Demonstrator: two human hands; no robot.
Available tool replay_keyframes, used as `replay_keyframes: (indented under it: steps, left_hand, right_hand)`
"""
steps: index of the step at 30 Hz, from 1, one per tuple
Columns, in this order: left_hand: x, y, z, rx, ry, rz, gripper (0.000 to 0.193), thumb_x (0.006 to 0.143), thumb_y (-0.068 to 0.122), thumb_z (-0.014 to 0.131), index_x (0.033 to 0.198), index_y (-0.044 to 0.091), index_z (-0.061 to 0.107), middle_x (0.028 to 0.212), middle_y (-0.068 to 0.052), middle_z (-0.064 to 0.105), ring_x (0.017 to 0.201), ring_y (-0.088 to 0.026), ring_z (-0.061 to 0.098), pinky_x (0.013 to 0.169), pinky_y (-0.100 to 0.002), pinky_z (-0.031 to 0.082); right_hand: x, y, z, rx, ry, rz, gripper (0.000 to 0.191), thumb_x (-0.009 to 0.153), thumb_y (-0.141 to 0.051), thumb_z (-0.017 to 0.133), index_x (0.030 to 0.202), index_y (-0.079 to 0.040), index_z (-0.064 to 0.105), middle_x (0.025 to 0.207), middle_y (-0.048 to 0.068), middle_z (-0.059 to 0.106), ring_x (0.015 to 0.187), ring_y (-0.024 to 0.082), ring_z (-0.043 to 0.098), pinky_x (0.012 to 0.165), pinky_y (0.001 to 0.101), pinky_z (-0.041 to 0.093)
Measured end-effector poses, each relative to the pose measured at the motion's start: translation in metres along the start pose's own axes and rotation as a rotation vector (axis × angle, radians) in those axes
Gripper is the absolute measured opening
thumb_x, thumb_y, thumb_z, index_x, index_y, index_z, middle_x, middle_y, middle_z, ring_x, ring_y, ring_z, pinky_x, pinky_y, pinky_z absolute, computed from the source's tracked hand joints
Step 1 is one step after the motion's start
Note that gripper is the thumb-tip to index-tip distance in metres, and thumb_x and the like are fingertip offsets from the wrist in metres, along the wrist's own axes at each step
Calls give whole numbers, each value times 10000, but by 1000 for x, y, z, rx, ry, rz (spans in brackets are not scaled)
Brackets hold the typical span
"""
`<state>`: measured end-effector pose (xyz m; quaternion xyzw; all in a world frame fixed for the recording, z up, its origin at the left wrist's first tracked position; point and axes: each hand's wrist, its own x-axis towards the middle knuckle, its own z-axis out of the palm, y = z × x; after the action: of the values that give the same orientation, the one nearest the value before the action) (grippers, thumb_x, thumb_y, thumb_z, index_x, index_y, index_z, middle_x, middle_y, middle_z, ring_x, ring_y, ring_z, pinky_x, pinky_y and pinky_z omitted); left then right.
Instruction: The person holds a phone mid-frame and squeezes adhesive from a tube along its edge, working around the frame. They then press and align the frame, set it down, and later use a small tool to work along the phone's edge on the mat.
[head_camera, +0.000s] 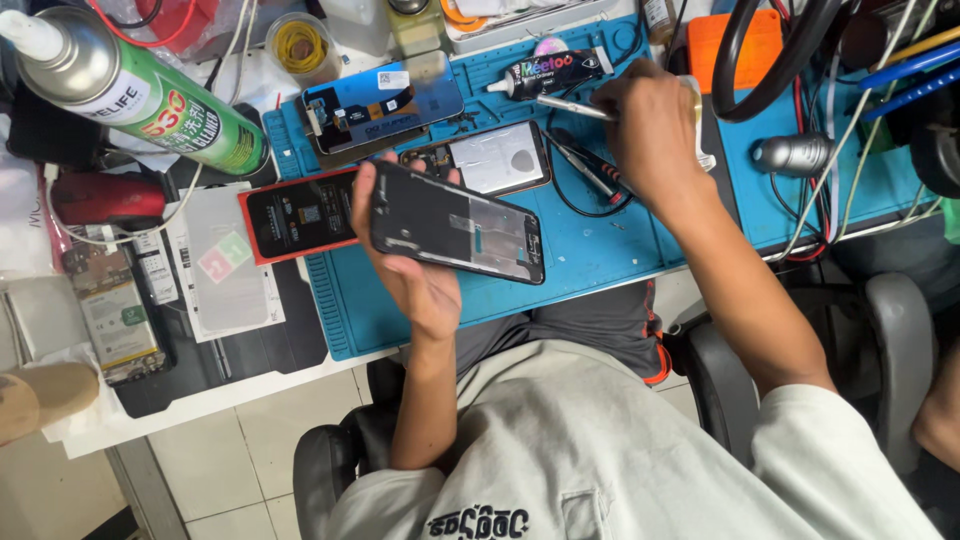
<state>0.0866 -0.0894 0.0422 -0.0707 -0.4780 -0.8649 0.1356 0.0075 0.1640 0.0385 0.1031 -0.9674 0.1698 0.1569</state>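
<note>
- The left hand (415, 265) grips a black phone frame (457, 222) from below, thumb and fingers wrapped round its left end, holding it tilted above the near edge of the blue mat (590, 250).
- The right hand (650, 125) is closed on a thin metal tool (572, 107), fingers pinched round it; the tip points left, toward the far side of the mat.
- Just beyond the tool lies a black glue tube (545, 72) with a white nozzle.
- Behind the frame, flat on the mat, is an opened phone (485, 160) with a pale inner plate showing.
- Farther back rests a blue phone back cover (382, 105), slightly tilted.
- To the left of the frame, a phone in a red case (298, 215) lies half on the mat, half on the table, partly hidden by the left hand's fingers.
- Black cables (585, 185) curl on the mat between the two hands.
- At the far left stands out a green spray can (150, 95), lying on its side.
- A silver cylinder (795, 155) sits on the mat to the right of the right hand, among wires.
- Near the table's left edge lies a bare phone board (112, 315).
</note>
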Motion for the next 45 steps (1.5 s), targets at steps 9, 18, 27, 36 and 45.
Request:
replay_keyframes:
  steps: [9,18,27,36,45]
  left_hand:
    - [-30,-8,-33,457,-145,33,823,1028,583,617,1581,57,310,1587,-136,342,1411,-305,528,1184,-458,481]
    - [-36,18,-59,498,-354,-85,814,903,281,850,1522,45,376,1553,-138,348,1491,-331,511,1244,-456,509]
    - [-26,52,-78,979,-484,-104,909,739,208,931,1507,83,462,1529,-153,474,1436,-339,499,1202,-448,453]
    - [-27,51,-83,1026,-466,-210,938,738,234,927,1518,90,425,1512,-169,464,1409,-361,497,1165,-464,451]
    - [-21,47,-80,1009,-444,-252,936,718,212,929,1510,94,445,1505,-156,485,1394,-349,523,1153,-449,464]
  right_hand:
    - [3,11,-14,224,-134,126,215,812,-21,882,950,5,720,852,159,711,769,312,712,702,403,551]
    - [-1,21,-13,139,-71,-34,254,777,100,783,1011,1,771,874,163,715,840,354,682,782,445,543]
    - [12,10,22,-18,-99,-55,146,876,32,760,1009,-27,744,924,188,695,916,388,651,756,492,512]
    - [26,14,38,119,-229,-215,146,893,19,748,1029,-18,708,1037,158,711,1048,386,619,880,474,520]
    - [50,37,25,271,207,-65,215,1029,-71,808,959,66,658,822,189,611,711,302,586,615,403,461]
